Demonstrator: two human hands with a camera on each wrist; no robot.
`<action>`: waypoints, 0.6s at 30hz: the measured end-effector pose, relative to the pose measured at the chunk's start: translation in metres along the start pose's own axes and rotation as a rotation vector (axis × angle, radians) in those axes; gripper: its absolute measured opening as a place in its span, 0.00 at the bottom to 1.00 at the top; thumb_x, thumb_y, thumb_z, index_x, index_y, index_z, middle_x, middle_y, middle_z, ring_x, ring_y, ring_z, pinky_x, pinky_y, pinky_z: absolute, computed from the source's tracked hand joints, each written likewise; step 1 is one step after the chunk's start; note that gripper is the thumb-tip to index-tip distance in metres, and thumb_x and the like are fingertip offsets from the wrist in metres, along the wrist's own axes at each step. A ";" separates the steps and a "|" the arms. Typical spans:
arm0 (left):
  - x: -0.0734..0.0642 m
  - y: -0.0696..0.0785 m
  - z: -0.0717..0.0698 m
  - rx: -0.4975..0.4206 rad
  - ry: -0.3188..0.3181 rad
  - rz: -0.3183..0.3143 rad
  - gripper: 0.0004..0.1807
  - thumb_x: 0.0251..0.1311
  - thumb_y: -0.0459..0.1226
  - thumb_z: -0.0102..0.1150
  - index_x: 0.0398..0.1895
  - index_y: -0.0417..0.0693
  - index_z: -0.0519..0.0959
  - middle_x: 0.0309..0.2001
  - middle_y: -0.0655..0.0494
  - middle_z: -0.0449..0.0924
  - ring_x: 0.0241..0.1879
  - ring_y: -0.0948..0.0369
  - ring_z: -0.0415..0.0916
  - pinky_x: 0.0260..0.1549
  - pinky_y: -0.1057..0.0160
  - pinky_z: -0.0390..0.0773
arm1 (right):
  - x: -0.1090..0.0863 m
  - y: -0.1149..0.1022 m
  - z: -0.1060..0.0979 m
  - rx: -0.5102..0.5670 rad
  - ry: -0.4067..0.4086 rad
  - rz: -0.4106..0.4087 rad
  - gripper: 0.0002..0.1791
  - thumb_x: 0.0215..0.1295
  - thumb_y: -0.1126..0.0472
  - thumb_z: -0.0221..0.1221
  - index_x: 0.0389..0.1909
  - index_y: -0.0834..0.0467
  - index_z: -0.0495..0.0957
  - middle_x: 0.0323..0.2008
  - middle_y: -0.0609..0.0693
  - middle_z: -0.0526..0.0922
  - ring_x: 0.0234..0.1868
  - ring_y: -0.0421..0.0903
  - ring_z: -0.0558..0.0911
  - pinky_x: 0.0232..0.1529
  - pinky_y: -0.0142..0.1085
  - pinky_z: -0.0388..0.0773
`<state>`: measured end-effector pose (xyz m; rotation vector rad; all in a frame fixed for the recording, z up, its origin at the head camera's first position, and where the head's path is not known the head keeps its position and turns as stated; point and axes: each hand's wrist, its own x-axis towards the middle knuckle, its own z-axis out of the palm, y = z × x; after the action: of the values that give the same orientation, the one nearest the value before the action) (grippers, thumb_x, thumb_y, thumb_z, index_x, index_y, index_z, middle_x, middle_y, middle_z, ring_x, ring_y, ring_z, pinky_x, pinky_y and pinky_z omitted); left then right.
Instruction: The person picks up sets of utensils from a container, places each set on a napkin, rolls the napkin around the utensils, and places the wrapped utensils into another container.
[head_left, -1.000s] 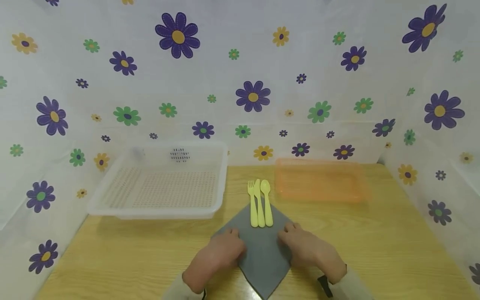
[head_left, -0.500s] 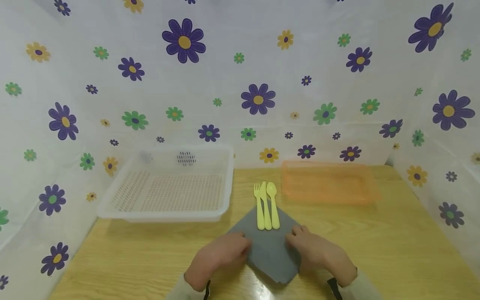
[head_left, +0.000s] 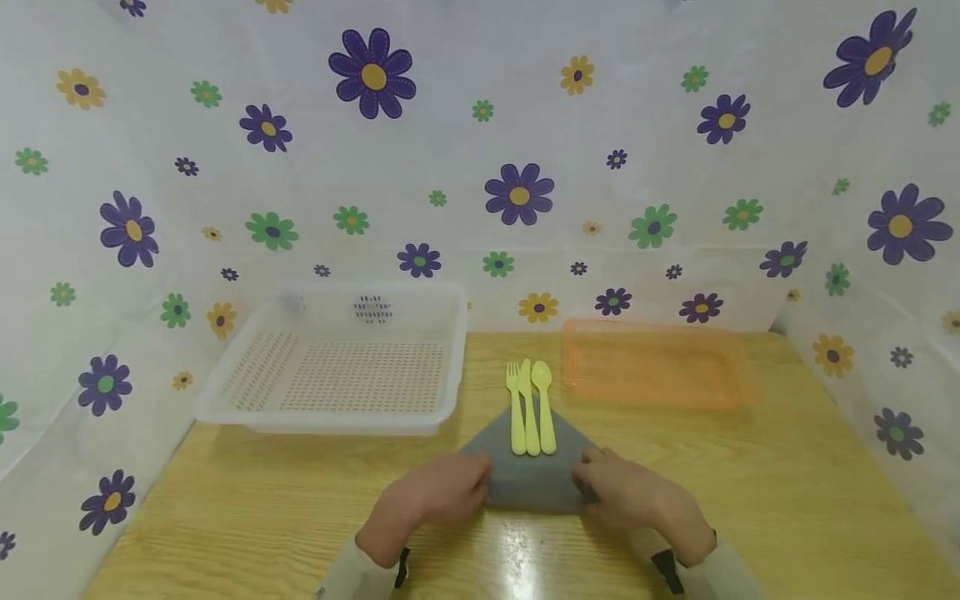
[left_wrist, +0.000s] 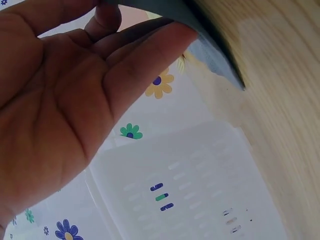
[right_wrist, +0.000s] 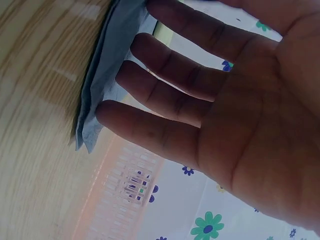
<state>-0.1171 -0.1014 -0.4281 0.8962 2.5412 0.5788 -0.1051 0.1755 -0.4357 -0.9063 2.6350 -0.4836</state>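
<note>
A grey napkin [head_left: 536, 485] lies on the table, its far corner pointing away and its front edge straight. A light yellow fork [head_left: 517, 421], knife [head_left: 530, 417] and spoon [head_left: 546, 417] lie side by side on it, handles toward me. At the napkin's left side my left hand [head_left: 441, 492] grips the edge, with the cloth across its fingertips in the left wrist view. My right hand [head_left: 636, 498] pinches the right side. In the right wrist view its fingertips meet the napkin's layered edge [right_wrist: 106, 75], and the thumb is mostly out of frame.
A white plastic basket [head_left: 300, 423] with a slotted bottom stands at the back left. At the back right is a shallow orange basket [head_left: 652, 396]. A flower-printed sheet [head_left: 442, 150] encloses the wooden table [head_left: 262, 517] at the back and sides.
The napkin's front corner, which pointed toward me, has drawn back and given way to a straight folded edge. Both hands have kept their hold on the sides; the cutlery stays on top.
</note>
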 end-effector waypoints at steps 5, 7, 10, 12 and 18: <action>0.000 -0.004 0.000 -0.021 0.015 -0.005 0.07 0.64 0.31 0.55 0.30 0.50 0.69 0.25 0.61 0.70 0.24 0.66 0.65 0.26 0.67 0.70 | 0.004 0.004 -0.001 0.000 0.073 -0.095 0.11 0.61 0.69 0.62 0.22 0.56 0.72 0.27 0.44 0.67 0.27 0.38 0.64 0.28 0.31 0.66; 0.000 -0.006 0.000 -0.017 0.025 0.011 0.08 0.61 0.32 0.58 0.29 0.49 0.69 0.24 0.61 0.68 0.24 0.66 0.64 0.25 0.67 0.68 | 0.005 0.005 -0.001 0.012 0.088 -0.091 0.12 0.62 0.69 0.60 0.22 0.55 0.71 0.26 0.44 0.67 0.26 0.37 0.64 0.28 0.31 0.67; 0.001 -0.007 0.000 0.015 0.052 0.038 0.08 0.61 0.31 0.59 0.28 0.48 0.70 0.24 0.61 0.68 0.24 0.66 0.63 0.24 0.67 0.67 | 0.005 0.006 -0.001 0.043 0.107 -0.051 0.12 0.64 0.69 0.57 0.22 0.55 0.69 0.22 0.43 0.67 0.24 0.37 0.65 0.26 0.32 0.67; 0.002 -0.007 0.000 0.046 0.073 0.046 0.09 0.62 0.31 0.59 0.27 0.48 0.71 0.23 0.60 0.67 0.24 0.66 0.63 0.24 0.66 0.67 | 0.006 0.006 -0.002 0.079 0.114 -0.012 0.12 0.66 0.68 0.55 0.23 0.54 0.69 0.21 0.43 0.66 0.23 0.37 0.65 0.25 0.32 0.66; 0.005 -0.008 -0.001 0.084 0.130 0.020 0.10 0.68 0.33 0.55 0.27 0.48 0.70 0.21 0.60 0.66 0.22 0.64 0.63 0.23 0.65 0.67 | 0.010 0.010 0.000 0.143 0.168 0.052 0.10 0.73 0.66 0.50 0.29 0.55 0.68 0.20 0.43 0.64 0.21 0.37 0.64 0.22 0.32 0.64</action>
<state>-0.1251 -0.1043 -0.4325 0.9427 2.6935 0.5568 -0.1179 0.1771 -0.4416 -0.7819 2.7225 -0.7538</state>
